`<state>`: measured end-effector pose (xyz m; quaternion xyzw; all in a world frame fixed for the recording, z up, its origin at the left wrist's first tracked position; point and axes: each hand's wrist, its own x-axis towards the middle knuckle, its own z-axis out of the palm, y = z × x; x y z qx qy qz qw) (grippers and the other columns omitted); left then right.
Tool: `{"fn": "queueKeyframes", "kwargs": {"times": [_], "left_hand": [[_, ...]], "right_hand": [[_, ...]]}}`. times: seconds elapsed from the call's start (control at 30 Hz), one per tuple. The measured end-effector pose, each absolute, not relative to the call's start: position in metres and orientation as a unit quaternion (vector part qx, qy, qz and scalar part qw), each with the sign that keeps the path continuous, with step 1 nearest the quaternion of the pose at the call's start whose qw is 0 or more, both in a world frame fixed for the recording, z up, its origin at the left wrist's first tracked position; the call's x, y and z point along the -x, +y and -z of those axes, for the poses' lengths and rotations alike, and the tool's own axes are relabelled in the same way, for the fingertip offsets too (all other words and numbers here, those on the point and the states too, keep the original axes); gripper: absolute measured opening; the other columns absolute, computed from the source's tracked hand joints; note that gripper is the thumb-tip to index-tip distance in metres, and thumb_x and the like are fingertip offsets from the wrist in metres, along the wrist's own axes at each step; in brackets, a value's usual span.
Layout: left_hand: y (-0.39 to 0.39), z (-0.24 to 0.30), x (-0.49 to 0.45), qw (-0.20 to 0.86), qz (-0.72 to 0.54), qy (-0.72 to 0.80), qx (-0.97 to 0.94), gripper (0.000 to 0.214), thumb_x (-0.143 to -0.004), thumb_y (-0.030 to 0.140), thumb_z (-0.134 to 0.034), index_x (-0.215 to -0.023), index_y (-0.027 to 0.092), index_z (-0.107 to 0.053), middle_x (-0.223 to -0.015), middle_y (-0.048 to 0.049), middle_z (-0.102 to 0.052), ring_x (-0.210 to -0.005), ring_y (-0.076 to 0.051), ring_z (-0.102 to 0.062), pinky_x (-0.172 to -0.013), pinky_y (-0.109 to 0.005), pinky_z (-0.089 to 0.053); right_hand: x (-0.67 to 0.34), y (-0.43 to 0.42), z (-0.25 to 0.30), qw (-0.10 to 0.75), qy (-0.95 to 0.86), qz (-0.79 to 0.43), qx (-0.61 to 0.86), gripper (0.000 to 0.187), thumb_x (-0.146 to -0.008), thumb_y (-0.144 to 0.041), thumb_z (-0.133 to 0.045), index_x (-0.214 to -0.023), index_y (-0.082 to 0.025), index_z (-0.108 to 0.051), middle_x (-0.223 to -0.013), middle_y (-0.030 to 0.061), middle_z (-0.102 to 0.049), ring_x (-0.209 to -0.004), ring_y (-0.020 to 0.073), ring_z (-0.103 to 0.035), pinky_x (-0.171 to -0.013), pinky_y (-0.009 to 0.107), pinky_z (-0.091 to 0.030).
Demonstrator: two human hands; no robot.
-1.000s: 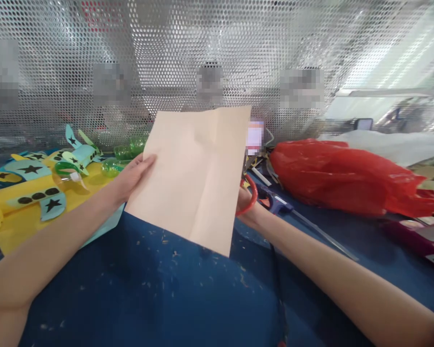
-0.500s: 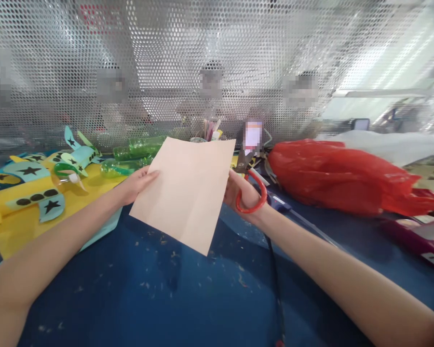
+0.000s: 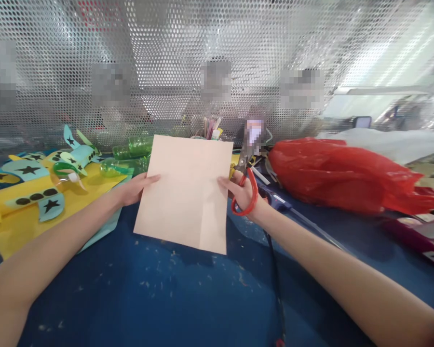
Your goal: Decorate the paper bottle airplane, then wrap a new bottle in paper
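Lowered and squared up, the creased beige paper sheet (image 3: 188, 190) is pinched by left hand (image 3: 134, 189) and right hand (image 3: 239, 191), which also grips red-handled scissors (image 3: 246, 185)

no readable text, labels or numbers anywhere, label patches blurred out

The paper sheet (image 3: 186, 193) hides the fingers of our left hand (image 3: 132, 189) and right hand (image 3: 240, 192), and the pen cup's (image 3: 211, 133) lower part. We lose the yellow foam plane (image 3: 18, 200) at the left edge.
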<state>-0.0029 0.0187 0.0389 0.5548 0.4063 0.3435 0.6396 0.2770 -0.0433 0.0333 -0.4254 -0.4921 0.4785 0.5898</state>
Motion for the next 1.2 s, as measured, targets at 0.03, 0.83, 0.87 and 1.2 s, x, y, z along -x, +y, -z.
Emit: {"fn": "queueKeyframes", "kwargs": {"times": [0.03,0.83,0.87,1.2], "left_hand": [[0.017,-0.039,0.002,0.643,-0.326,0.400,-0.565,0.030,-0.073,0.037,-0.074,-0.094,0.016,-0.072,-0.098,-0.0109,-0.075,-0.090,-0.028,-0.071,-0.077,-0.035,-0.058],[0.065,-0.050,0.031,0.536,-0.661,0.350,-0.391,0.014,-0.090,0.014,-0.057,-0.101,0.015,-0.065,-0.101,-0.0072,-0.073,-0.093,-0.018,-0.070,-0.086,-0.028,-0.059],[0.065,-0.049,0.031,0.535,-0.662,0.351,-0.391,0.013,-0.090,0.013,-0.056,-0.100,0.015,-0.066,-0.100,-0.0069,-0.073,-0.092,-0.017,-0.070,-0.084,-0.027,-0.059],[0.052,-0.050,0.018,0.550,-0.621,0.351,-0.435,0.017,-0.091,0.013,-0.054,-0.100,0.011,-0.068,-0.100,-0.0092,-0.073,-0.090,-0.018,-0.071,-0.088,-0.030,-0.057]], "right_hand": [[-0.278,-0.043,-0.033,0.592,-0.498,-0.466,0.429,0.031,-0.066,-0.039,-0.076,-0.086,-0.023,-0.060,-0.084,0.0024,-0.069,-0.081,0.0224,-0.065,-0.075,0.040,-0.051],[-0.268,-0.069,-0.060,0.332,-0.599,-0.523,0.507,0.065,-0.074,-0.085,-0.036,-0.072,-0.021,-0.045,-0.051,-0.0052,-0.041,-0.041,0.0101,-0.042,-0.041,0.025,-0.041],[-0.267,-0.071,-0.060,0.316,-0.612,-0.510,0.516,0.065,-0.075,-0.085,-0.035,-0.072,-0.021,-0.046,-0.051,-0.0052,-0.041,-0.040,0.0098,-0.042,-0.041,0.024,-0.041],[-0.270,-0.069,-0.049,0.295,-0.638,-0.477,0.528,0.067,-0.077,-0.085,-0.032,-0.074,-0.020,-0.049,-0.051,-0.0044,-0.046,-0.041,0.0097,-0.047,-0.042,0.023,-0.043]]}}
